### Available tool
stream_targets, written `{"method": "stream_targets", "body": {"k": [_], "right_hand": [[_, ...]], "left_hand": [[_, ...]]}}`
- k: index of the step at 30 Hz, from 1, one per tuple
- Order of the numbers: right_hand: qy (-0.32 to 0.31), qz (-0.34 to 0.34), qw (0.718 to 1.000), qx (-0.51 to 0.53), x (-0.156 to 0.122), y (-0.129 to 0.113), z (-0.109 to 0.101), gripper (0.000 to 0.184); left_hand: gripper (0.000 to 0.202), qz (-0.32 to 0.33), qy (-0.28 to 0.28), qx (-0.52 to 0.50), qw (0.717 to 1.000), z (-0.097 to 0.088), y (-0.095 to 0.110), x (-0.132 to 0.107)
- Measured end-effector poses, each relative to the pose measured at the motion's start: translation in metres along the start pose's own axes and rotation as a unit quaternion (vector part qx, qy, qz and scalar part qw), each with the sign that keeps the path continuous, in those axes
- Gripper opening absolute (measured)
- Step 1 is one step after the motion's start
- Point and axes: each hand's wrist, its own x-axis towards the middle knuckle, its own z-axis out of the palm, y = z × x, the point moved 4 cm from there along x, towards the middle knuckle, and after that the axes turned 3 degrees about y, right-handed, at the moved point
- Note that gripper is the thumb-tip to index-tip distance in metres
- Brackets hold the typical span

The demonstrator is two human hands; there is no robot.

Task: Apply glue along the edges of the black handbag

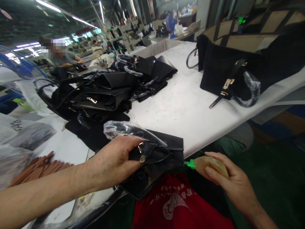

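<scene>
Two grasps | left hand (111,162) clenches black bag (166,148), underside hidden | right hand (232,184) clasps half-covered squeeze bottle (211,162)

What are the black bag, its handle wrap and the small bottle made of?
The bag looks like black leather or imitation, smooth with a dull sheen, folding softly in the left hand. The wrap is thin clear plastic film, crinkled and glaring. The bottle seems soft translucent plastic, yellowish, green nozzle, in the right hand.

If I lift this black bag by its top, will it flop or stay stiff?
Probably floppy: the black bag sags over the table edge under the left hand. Its plastic-wrapped handle may feel slippery.
</scene>
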Motion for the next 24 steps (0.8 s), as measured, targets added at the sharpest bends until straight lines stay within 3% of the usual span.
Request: {"method": "stream_targets", "body": {"k": [2,6,11,18,24], "right_hand": [[-0.01,-0.049,0.998,-0.03,-0.001,-0.008,0.002,0.026],[0.029,-0.114,0.991,-0.07,-0.001,-0.017,0.001,0.024],[0.011,-0.126,0.989,-0.078,0.0,-0.019,0.005,0.023],[0.068,-0.12,0.988,-0.066,0.004,-0.022,-0.003,0.024],[-0.038,-0.102,0.993,-0.045,0.009,-0.017,0.004,0.027]], "left_hand": [[0.014,0.005,0.023,-0.02,1.0,0.004,-0.005,-0.004],[0.012,0.012,0.053,-0.022,0.998,0.006,-0.014,-0.008],[0.009,0.021,0.109,-0.015,0.994,0.01,-0.024,-0.015],[0.017,0.072,0.188,0.063,0.978,0.033,-0.04,-0.047],[0.013,0.112,0.222,0.103,0.963,0.037,-0.04,-0.06]]}}
